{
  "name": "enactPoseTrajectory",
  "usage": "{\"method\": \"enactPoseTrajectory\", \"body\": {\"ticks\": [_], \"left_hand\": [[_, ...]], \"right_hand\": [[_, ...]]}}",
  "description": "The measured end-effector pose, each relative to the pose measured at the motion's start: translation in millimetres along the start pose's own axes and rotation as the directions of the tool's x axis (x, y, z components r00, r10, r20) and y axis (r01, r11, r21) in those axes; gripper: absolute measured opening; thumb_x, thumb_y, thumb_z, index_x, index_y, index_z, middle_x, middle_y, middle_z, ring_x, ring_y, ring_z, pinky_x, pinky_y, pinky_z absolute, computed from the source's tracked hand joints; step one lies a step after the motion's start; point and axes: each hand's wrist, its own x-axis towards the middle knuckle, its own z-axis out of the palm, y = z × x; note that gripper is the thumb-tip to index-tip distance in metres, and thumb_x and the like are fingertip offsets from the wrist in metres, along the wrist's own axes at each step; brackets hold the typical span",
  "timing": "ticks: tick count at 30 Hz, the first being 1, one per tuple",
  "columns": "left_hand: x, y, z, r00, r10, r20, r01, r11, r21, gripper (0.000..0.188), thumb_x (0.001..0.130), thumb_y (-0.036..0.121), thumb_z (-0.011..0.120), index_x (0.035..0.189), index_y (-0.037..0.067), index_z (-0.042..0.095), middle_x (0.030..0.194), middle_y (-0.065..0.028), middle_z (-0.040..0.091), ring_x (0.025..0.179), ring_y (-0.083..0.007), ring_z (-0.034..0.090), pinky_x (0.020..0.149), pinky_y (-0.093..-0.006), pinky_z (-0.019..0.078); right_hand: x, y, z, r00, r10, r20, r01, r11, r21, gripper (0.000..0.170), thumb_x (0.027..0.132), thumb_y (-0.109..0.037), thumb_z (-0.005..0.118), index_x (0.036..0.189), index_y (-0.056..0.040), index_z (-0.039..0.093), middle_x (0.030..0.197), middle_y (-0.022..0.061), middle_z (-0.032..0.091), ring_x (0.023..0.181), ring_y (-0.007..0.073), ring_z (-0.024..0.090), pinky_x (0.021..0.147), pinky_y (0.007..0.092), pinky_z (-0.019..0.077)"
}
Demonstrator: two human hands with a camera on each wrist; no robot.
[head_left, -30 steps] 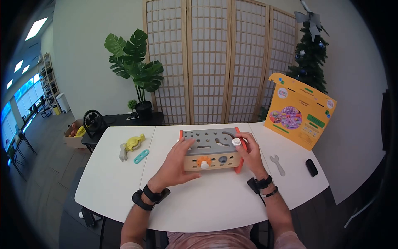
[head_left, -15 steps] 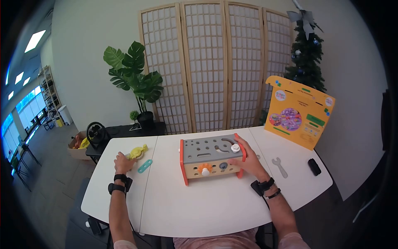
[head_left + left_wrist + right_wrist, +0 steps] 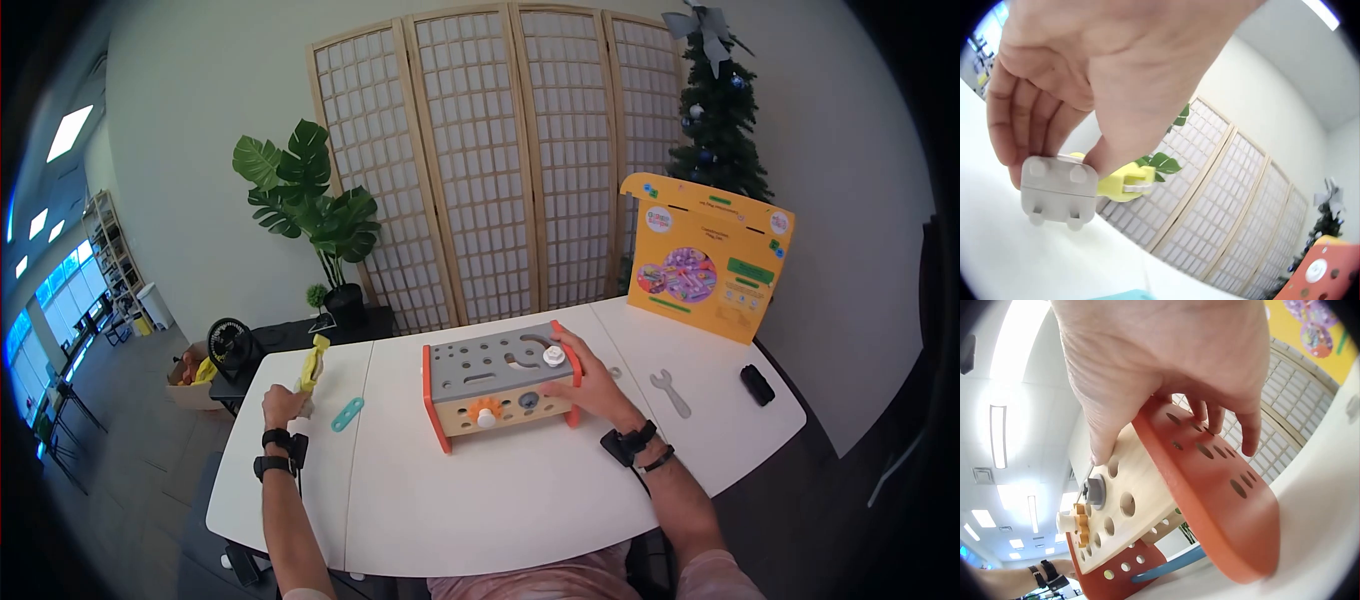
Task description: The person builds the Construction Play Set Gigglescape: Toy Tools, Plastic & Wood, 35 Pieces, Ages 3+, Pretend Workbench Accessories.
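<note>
My left hand (image 3: 283,403) holds a yellow toy drill (image 3: 312,367) by its grey handle, at the table's left side. In the left wrist view, the drill's grey base (image 3: 1059,190) with small pegs faces the camera, fingers and thumb around it. My right hand (image 3: 592,385) grips the right end of a toy workbench (image 3: 475,362), thumb at the front and fingers over the red side panel (image 3: 1210,481). A white bolt (image 3: 553,356) sits in the grey top near that hand. On the wooden front are an orange gear (image 3: 484,408) and a grey screw (image 3: 529,401).
A turquoise perforated strip (image 3: 347,414) lies right of the left hand. Right of the workbench lie a grey toy wrench (image 3: 670,393) and a black case (image 3: 757,385). An orange cardboard box (image 3: 705,262) stands at the back right of the table (image 3: 500,510).
My left hand has left the workbench, reached left to the toy drill and taken hold of it, turning it more upright. The right hand has stayed at the workbench's right end.
</note>
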Motion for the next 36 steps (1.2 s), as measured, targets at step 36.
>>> {"method": "enactPoseTrajectory", "body": {"ticks": [36], "left_hand": [[-112.6,213.8,60.0,0.516,0.84,-0.166,-0.657,0.264,-0.706,0.037,0.101,0.003,0.07,0.137,-0.002,0.068,0.128,-0.0108,0.078,0.125,-0.0179,0.071,0.111,-0.0336,0.0518]], "right_hand": [[-0.5,3.0,0.8,0.996,0.075,0.043,-0.078,0.995,0.064,0.083,0.087,-0.034,0.096,0.155,-0.0179,0.049,0.178,0.0242,0.03,0.166,0.039,0.03,0.133,0.0484,0.0315]]}}
